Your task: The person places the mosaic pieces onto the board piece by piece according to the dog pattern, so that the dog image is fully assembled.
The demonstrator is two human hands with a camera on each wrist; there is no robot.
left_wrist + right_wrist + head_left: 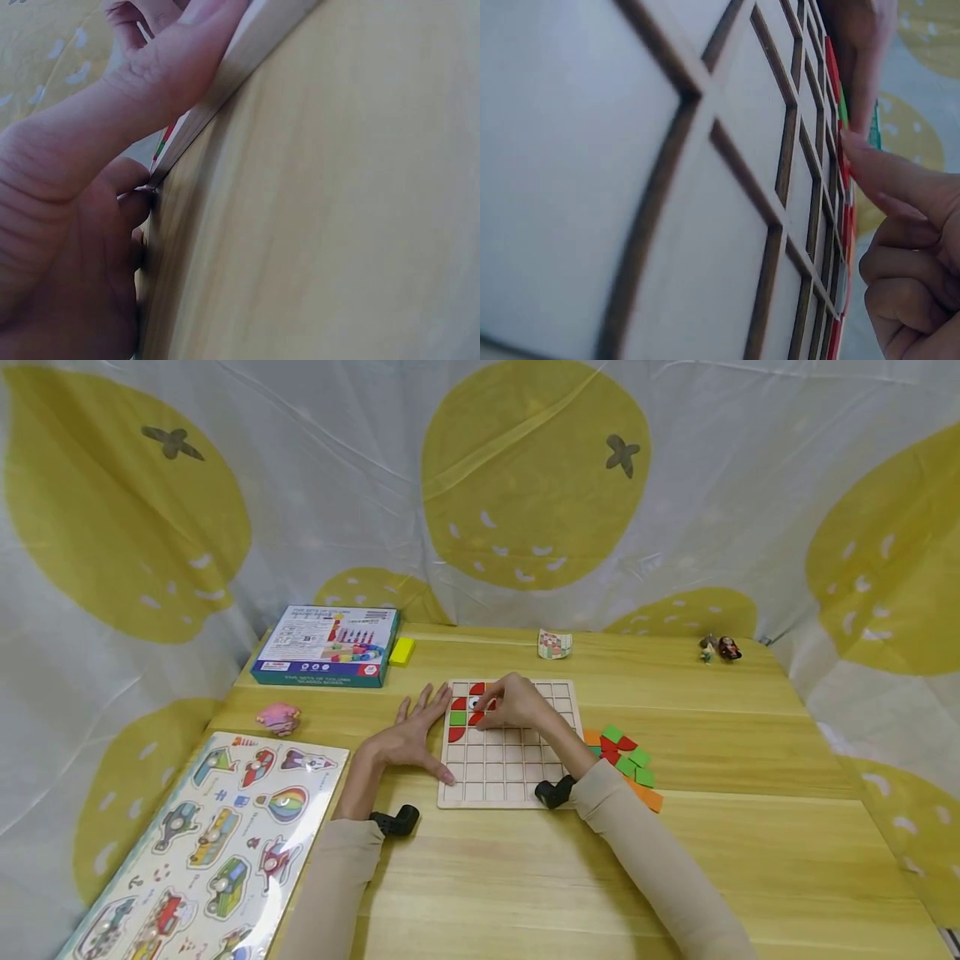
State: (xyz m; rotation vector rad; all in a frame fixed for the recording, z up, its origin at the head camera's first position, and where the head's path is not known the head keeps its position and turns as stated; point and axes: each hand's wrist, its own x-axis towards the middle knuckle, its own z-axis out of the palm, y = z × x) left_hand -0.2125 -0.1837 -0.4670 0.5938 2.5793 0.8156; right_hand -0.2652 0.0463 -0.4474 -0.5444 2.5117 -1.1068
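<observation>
A wooden grid board (506, 768) lies on the table with red and green tiles (457, 717) in its upper left cells, plus one printed with an eye. My right hand (517, 703) reaches over the board, thumb and forefinger tips at either side of a red tile (476, 719) beside the eye tile; its other fingers are curled in the right wrist view. Along the board's left side, my left hand (408, 735) is spread, fingers straight near the top corner. Its thumb (172, 71) rests on the board's edge in the left wrist view.
Loose green, red and orange tiles (633, 764) lie right of the board. To the left are a picture puzzle board (247, 810), a pink figure (279, 718), a flat box (326, 643) and a yellow block (402, 652). A patterned card (555, 644) and small figurines (727, 648) lie behind.
</observation>
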